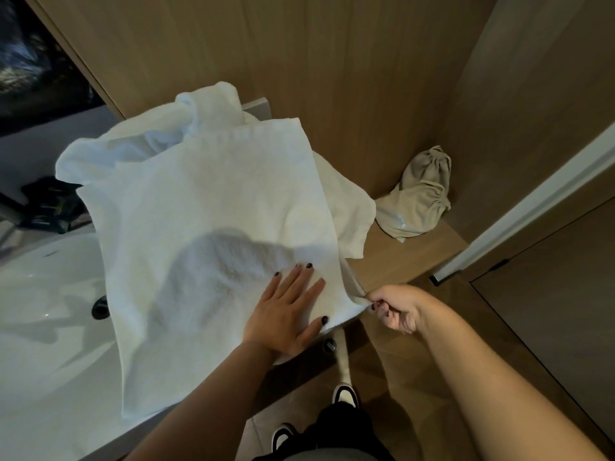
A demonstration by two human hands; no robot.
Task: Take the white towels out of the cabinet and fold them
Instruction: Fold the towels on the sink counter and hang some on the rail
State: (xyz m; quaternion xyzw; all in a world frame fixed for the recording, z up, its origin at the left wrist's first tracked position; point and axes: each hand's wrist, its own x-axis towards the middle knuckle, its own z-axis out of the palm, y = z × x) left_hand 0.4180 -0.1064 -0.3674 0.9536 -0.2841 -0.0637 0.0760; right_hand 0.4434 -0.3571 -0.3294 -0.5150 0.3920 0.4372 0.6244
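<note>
Large white terry towel point(206, 201) spread flat over white basin table point(43, 327), near edge hanging past table front. Left hand point(286, 304) flat, fingers straight, pressing towel near its right edge. Right hand point(396, 307) pinching towel's near right corner, pulling it taut off edge. Second crumpled white towel point(352, 207) beneath, spilling right onto wooden shelf point(399, 261). Beige drawstring cloth bag point(416, 197) in shelf corner, well apart; bare shelf between.

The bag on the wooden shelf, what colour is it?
Beige, a drawstring cloth bag; seen in the head view.
</note>
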